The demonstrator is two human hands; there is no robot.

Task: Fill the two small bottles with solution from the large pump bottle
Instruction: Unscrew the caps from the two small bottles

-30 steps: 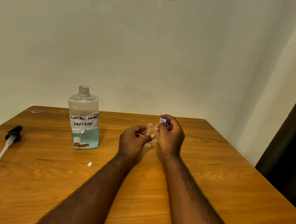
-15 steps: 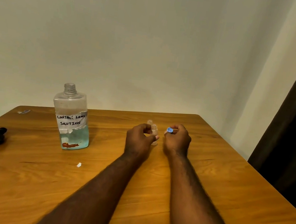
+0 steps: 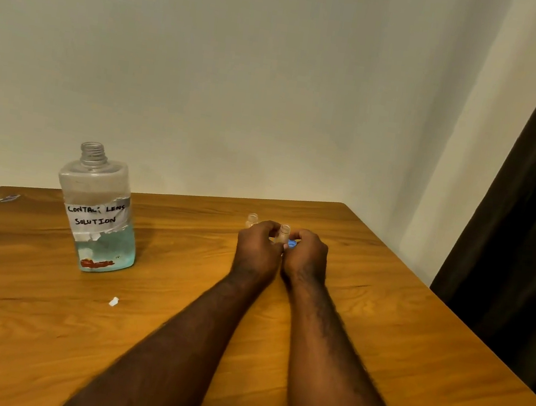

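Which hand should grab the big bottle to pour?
Probably the left hand: the big bottle stands on its side of the table, and the right hand holds the blue cap.

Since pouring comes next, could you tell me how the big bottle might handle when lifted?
The big bottle looks under half full, so probably light. Its clear, smooth walls may be slippery. With its neck open, tilting would likely spill liquid.

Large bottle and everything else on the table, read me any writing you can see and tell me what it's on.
"CONTACT LENS SOLUTION": handwritten on the white label taped to the large bottle.
Red mark low on that bottle: too blurred to read.
Small bottles, blue cap: no writing visible.
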